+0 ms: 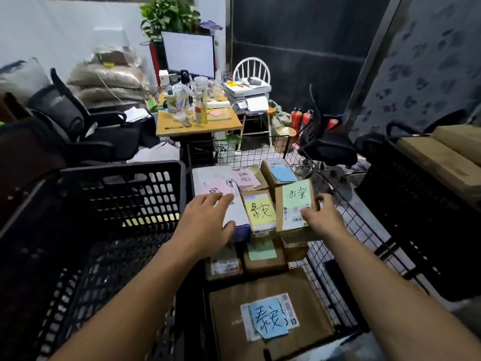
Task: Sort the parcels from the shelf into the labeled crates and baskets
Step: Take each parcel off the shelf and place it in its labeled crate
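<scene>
Parcels with handwritten coloured notes fill the wire basket (338, 204); right hand (321, 217) grips the green-note box (295, 204), left hand (208, 222) lies spread open on a white box (234, 204).

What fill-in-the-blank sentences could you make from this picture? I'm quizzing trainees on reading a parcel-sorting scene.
1. The right hand grips a brown parcel bearing a ____ note.
2. The left hand rests on a ____ parcel with a pink note.
3. The parcels lie in a ____ basket.
4. Left of it stands a black plastic ____.

Missing words: green; white; wire; crate
</scene>
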A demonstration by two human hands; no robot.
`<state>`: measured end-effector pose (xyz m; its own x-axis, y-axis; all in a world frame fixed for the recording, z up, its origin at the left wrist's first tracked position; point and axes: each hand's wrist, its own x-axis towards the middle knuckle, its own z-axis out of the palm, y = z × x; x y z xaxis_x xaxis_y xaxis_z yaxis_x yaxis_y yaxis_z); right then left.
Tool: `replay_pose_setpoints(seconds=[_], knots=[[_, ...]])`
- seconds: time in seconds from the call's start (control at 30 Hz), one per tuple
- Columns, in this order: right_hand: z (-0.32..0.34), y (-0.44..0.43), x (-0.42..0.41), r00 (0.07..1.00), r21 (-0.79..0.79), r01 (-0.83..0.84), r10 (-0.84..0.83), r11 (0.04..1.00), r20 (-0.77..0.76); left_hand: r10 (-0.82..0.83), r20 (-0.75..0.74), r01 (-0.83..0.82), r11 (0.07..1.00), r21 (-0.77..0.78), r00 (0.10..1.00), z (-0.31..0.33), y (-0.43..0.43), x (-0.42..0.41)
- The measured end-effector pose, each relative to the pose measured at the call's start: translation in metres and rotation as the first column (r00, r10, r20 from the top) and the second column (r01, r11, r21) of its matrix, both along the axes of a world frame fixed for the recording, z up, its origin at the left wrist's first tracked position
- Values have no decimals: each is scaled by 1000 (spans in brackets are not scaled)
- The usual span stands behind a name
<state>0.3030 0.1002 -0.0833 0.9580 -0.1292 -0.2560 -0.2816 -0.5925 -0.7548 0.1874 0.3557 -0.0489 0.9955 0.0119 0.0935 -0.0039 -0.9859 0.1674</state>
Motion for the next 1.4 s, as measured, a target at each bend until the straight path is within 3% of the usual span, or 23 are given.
replay_pose_setpoints(seconds=[0.17,0.37,0.5,0.7,0.83,1.0,1.4], knots=[[-8,-6,7,1000,40,13,-13,999,-2,15,-52,-14,1000,27,999,-3,-4,11],[-6,-6,1,1000,65,-6,7,998,-10,-33,-237,107,946,305,971,-12,-4,3],[-12,-4,-12,999,52,45,-45,998,8,-49,-300,172,901,398,953,-12,1,-1],[-20,-5,-33,995,100,93,-96,991,28,-73,-288,179,916,360,955,-14,10,-10],[-10,-6,-19,996,51,76,-77,996,35,-87,-249,160,943,292,965,-10,5,-8],[-14,-4,-4,998,-30,26,-28,999,-61,-86,-239,151,952,266,967,-10,8,-9],[-11,-16,19,995,111,-23,33,994,-90,-78,-223,137,955,263,972,-12,7,-9]])
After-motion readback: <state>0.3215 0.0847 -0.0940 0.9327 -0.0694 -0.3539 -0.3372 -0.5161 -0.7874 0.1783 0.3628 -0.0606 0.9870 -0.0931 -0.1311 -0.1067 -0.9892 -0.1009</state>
